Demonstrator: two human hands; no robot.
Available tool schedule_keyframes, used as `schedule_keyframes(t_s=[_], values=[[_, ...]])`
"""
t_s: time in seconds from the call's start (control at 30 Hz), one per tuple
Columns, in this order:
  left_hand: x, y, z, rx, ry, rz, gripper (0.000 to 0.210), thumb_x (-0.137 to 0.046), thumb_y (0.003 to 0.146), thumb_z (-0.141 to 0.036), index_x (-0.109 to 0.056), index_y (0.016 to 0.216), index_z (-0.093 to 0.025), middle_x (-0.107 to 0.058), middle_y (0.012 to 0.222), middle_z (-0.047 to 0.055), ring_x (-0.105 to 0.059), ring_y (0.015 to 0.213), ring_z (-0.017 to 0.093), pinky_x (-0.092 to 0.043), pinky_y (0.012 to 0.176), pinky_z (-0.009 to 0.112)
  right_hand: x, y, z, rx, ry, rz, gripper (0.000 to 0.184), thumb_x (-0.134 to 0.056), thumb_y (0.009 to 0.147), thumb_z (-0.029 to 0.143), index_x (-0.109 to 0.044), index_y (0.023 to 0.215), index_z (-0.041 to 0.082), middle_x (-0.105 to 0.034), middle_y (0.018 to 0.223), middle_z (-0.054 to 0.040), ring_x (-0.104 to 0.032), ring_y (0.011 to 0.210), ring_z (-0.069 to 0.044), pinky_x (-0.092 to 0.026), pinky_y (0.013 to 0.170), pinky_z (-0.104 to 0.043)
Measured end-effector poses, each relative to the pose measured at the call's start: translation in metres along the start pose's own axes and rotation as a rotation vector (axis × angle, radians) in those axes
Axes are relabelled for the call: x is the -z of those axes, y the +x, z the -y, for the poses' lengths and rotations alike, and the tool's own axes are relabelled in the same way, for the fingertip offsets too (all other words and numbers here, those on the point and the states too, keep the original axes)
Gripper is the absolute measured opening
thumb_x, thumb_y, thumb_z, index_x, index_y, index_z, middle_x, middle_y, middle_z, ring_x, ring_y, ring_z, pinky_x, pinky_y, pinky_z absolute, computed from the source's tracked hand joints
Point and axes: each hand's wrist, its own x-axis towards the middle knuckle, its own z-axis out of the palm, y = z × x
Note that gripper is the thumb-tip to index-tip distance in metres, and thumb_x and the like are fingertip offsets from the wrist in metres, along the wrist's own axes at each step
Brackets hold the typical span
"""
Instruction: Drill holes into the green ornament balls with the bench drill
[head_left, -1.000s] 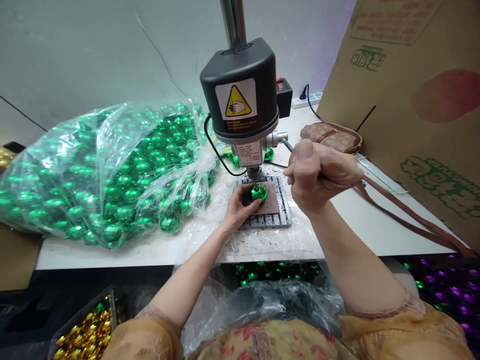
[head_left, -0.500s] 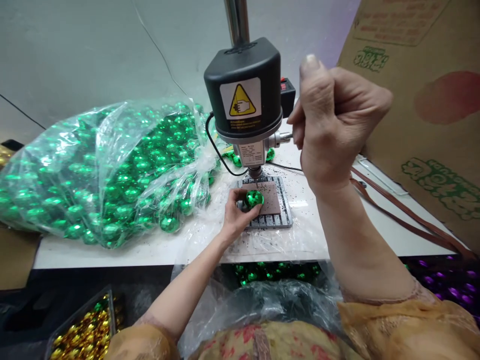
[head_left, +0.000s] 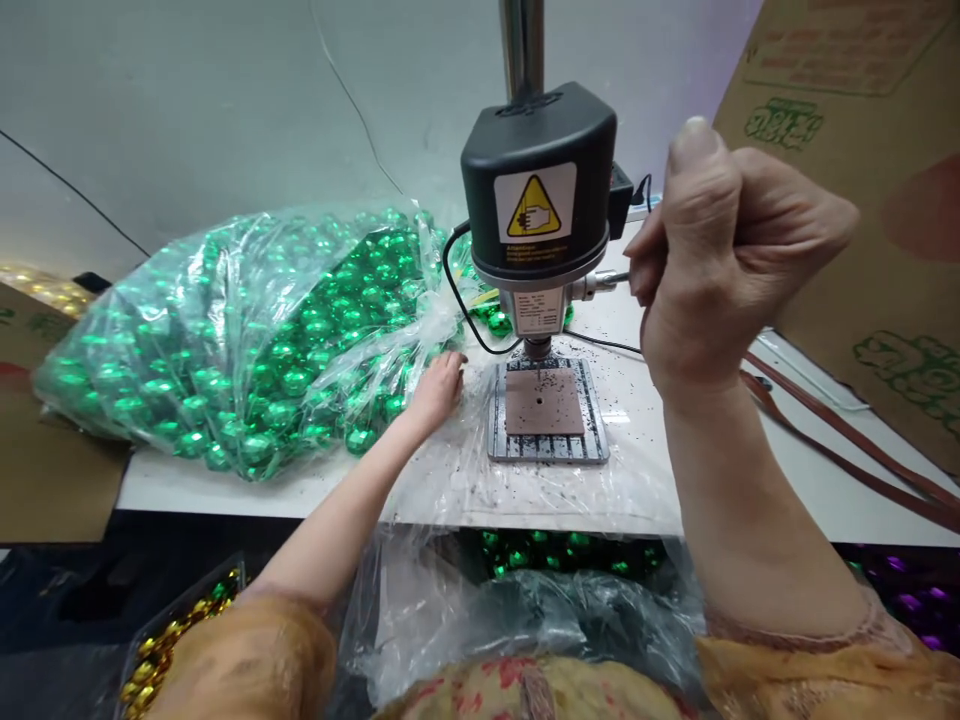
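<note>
A small bench drill press point(head_left: 540, 200) with a black housing and a hand-warning label stands in the middle. My right hand point(head_left: 720, 250) is closed around the end of its feed handle point(head_left: 604, 284), to the right of the housing. Under the drill chuck point(head_left: 537, 348), a brown pad point(head_left: 534, 415) with a small hole lies bare on the slotted metal base point(head_left: 551, 447). My left hand point(head_left: 439, 388) is left of the base, at the mouth of a clear bag point(head_left: 247, 330) full of shiny green faceted balls point(head_left: 362, 438). Its fingers look loosely bent and apart, with no ball visible in them.
Dark shavings dot the white table point(head_left: 645, 480). Below its front edge, more green balls point(head_left: 577, 552) sit behind plastic film. Gold balls point(head_left: 154, 650) fill a bin at lower left. A large carton point(head_left: 847, 200) and brown straps point(head_left: 825, 440) are on the right.
My left hand has left the drill base and moved left to the bag's mouth. The green ball it held under the drill is gone from the pad. My right hand stays on the handle.
</note>
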Motion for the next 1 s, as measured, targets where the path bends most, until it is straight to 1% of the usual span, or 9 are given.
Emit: schedule_keyframes(t_s=[0.07, 0.17, 0.33, 0.43, 0.53, 0.67, 0.8, 0.9, 1.0], values=[[-0.002, 0.026, 0.022, 0.057, 0.135, 0.013, 0.006, -0.056, 0.082, -0.014, -0.059, 0.082, -0.019, -0.063, 0.093, 0.015, -0.058, 0.101, 0.032, -0.046, 0.089, 0.043, -0.001, 0.0, 0.0, -0.004, 0.016, 0.002, 0.045, -0.06, 0.089, 0.018, -0.047, 0.047, 0.018, -0.039, 0.04, 0.0063, -0.032, 0.035, -0.003, -0.026, 0.044, -0.027], [-0.005, 0.046, 0.037, 0.088, 0.185, 0.02, 0.009, -0.059, 0.082, -0.019, -0.057, 0.073, -0.019, -0.06, 0.086, 0.015, -0.056, 0.099, 0.033, -0.044, 0.088, 0.046, -0.002, 0.0, -0.001, 0.003, 0.005, 0.004, 0.046, -0.063, 0.089, 0.026, -0.046, 0.046, 0.019, -0.038, 0.04, 0.006, -0.031, 0.036, -0.004, -0.027, 0.044, -0.028], [0.004, 0.043, 0.026, 0.022, 0.141, -0.014, 0.014, -0.071, 0.078, -0.029, -0.067, 0.087, -0.02, -0.062, 0.085, 0.011, -0.055, 0.099, 0.032, -0.043, 0.091, 0.046, 0.0, -0.001, -0.004, 0.037, -0.025, 0.005, 0.046, -0.062, 0.09, 0.027, -0.046, 0.047, 0.019, -0.038, 0.04, 0.0065, -0.032, 0.036, -0.003, -0.029, 0.042, -0.027], [0.009, 0.025, 0.004, 0.009, -0.166, -0.074, 0.033, -0.068, 0.084, -0.042, -0.068, 0.112, -0.024, -0.064, 0.093, 0.007, -0.059, 0.086, 0.023, -0.049, 0.083, 0.037, 0.002, -0.002, -0.002, 0.028, -0.084, 0.024, 0.048, -0.059, 0.092, 0.035, -0.045, 0.048, 0.02, -0.037, 0.039, 0.0069, -0.032, 0.036, -0.003, -0.031, 0.042, -0.026], [0.004, 0.001, -0.022, 0.15, -0.669, -0.031, 0.044, -0.059, 0.09, -0.053, -0.061, 0.123, -0.025, -0.066, 0.096, 0.004, -0.062, 0.072, 0.014, -0.052, 0.066, 0.028, 0.004, -0.004, 0.002, -0.007, -0.169, 0.047, 0.051, -0.055, 0.093, 0.04, -0.041, 0.048, 0.02, -0.036, 0.04, 0.0065, -0.032, 0.037, -0.003, -0.035, 0.045, -0.025], [-0.015, -0.02, -0.047, 0.323, -1.063, 0.031, 0.05, -0.059, 0.088, -0.058, -0.055, 0.128, -0.026, -0.069, 0.106, 0.006, -0.068, 0.081, 0.017, -0.057, 0.068, 0.03, 0.003, -0.005, 0.003, -0.017, -0.175, 0.044, 0.049, -0.055, 0.094, 0.035, -0.04, 0.049, 0.019, -0.038, 0.043, 0.0063, -0.033, 0.038, -0.002, -0.035, 0.046, -0.023], [-0.026, -0.027, -0.058, 0.275, -1.003, 0.044, 0.054, -0.073, 0.08, -0.05, -0.057, 0.125, -0.025, -0.069, 0.111, 0.007, -0.067, 0.095, 0.019, -0.055, 0.08, 0.032, 0.003, -0.005, 0.0, 0.007, -0.208, 0.041, 0.05, -0.053, 0.094, 0.038, -0.04, 0.05, 0.02, -0.038, 0.042, 0.0061, -0.034, 0.038, -0.002, -0.036, 0.045, -0.023], [-0.026, -0.028, -0.061, 0.197, -0.847, 0.054, 0.054, -0.078, 0.076, -0.041, -0.055, 0.122, -0.023, -0.068, 0.102, 0.005, -0.065, 0.09, 0.017, -0.053, 0.077, 0.029, 0.004, -0.005, 0.001, -0.028, -0.186, 0.056, 0.048, -0.055, 0.094, 0.036, -0.042, 0.05, 0.019, -0.04, 0.044, 0.0065, -0.035, 0.039, -0.002, -0.036, 0.046, -0.022], [-0.023, -0.026, -0.062, 0.126, -0.692, 0.078, 0.044, -0.075, 0.078, -0.034, -0.058, 0.116, -0.021, -0.067, 0.097, 0.004, -0.063, 0.084, 0.016, -0.051, 0.074, 0.028, 0.005, -0.006, 0.003, -0.037, -0.084, 0.039, 0.045, -0.056, 0.093, 0.022, -0.044, 0.05, 0.017, -0.042, 0.045, 0.0074, -0.035, 0.039, 0.0, -0.035, 0.048, -0.022]])
